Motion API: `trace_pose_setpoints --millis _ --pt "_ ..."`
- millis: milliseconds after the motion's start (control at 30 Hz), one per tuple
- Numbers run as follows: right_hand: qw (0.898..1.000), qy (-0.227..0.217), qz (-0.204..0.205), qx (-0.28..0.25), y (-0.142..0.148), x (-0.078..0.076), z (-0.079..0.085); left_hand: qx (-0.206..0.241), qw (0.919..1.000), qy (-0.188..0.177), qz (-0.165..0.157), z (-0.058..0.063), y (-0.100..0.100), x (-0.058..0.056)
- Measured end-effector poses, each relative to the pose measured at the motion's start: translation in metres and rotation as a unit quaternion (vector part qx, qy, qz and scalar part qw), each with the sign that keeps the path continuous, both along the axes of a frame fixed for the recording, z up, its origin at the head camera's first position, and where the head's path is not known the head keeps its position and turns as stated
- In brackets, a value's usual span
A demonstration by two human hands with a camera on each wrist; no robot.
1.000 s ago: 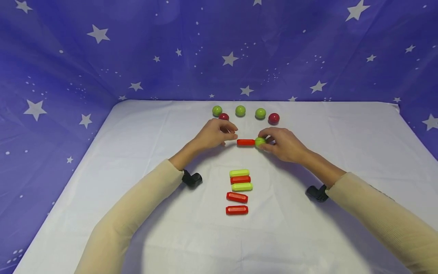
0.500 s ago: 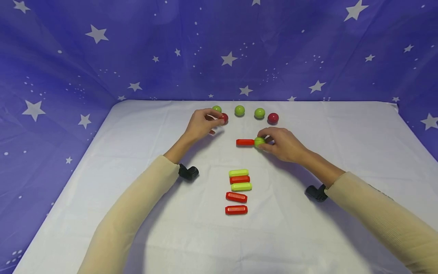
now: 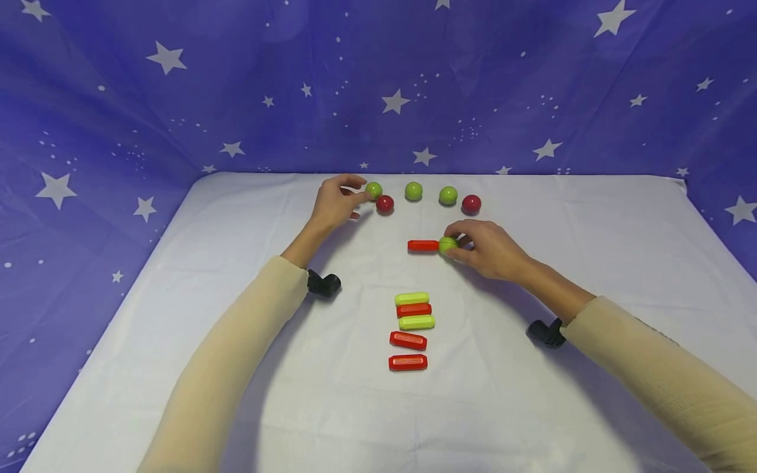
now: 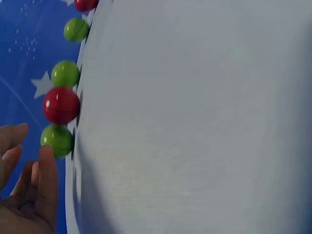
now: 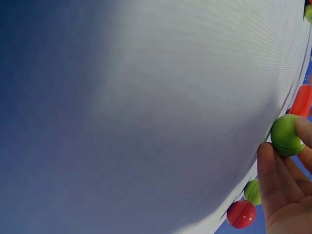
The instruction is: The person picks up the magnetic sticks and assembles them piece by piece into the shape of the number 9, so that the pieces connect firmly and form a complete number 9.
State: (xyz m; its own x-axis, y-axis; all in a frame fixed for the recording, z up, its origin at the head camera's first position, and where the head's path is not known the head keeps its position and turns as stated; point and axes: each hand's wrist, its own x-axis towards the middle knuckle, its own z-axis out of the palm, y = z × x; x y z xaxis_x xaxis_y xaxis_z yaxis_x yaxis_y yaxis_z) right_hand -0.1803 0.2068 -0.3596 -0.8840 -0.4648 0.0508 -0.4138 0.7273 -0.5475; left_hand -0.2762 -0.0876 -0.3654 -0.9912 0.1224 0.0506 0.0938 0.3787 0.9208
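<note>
My right hand (image 3: pixel 487 249) pinches a green ball (image 3: pixel 448 246) between thumb and fingers. A red stick (image 3: pixel 422 246) meets that ball on its left side, end-on, and points to the left. In the right wrist view the held green ball (image 5: pixel 285 135) shows a seam line, and the red stick (image 5: pixel 302 101) is partly cut off by the edge. At the back left, my left hand (image 3: pixel 335 202) is beside another green ball (image 3: pixel 374 190), fingers spread and apart. The left wrist view has the thumb tip overlapping this green ball (image 4: pixel 57 139); whether they touch I cannot tell.
A red ball (image 3: pixel 385 204) sits just in front of the back-left green ball. Further right stand two green balls (image 3: pixel 413 191) and a red ball (image 3: pixel 471 204). Several red and yellow-green sticks (image 3: pixel 412 310) lie crosswise nearer me on the white cloth (image 3: pixel 307 394). A starry blue curtain (image 3: pixel 331 85) rises behind.
My left hand has moved away from the red stick, back and to the left, past the red ball to the far-left green ball. The right hand stays in place with its ball.
</note>
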Motion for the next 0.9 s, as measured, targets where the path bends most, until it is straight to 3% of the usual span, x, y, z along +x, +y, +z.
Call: trace_pose_setpoints --millis 267,600,900 --pt "1.000 -0.003 0.001 0.000 0.000 0.001 0.000 0.000 0.9997 -0.017 0.016 -0.005 -0.003 -0.015" --pt "1.000 -0.009 0.000 0.002 -0.001 0.000 0.001 0.013 0.9974 -0.038 -0.059 -0.009 0.003 -0.020" --pt "1.000 -0.006 0.000 0.000 0.000 0.000 0.000 -0.016 0.9966 -0.043 -0.069 -0.013 0.008 -0.021"
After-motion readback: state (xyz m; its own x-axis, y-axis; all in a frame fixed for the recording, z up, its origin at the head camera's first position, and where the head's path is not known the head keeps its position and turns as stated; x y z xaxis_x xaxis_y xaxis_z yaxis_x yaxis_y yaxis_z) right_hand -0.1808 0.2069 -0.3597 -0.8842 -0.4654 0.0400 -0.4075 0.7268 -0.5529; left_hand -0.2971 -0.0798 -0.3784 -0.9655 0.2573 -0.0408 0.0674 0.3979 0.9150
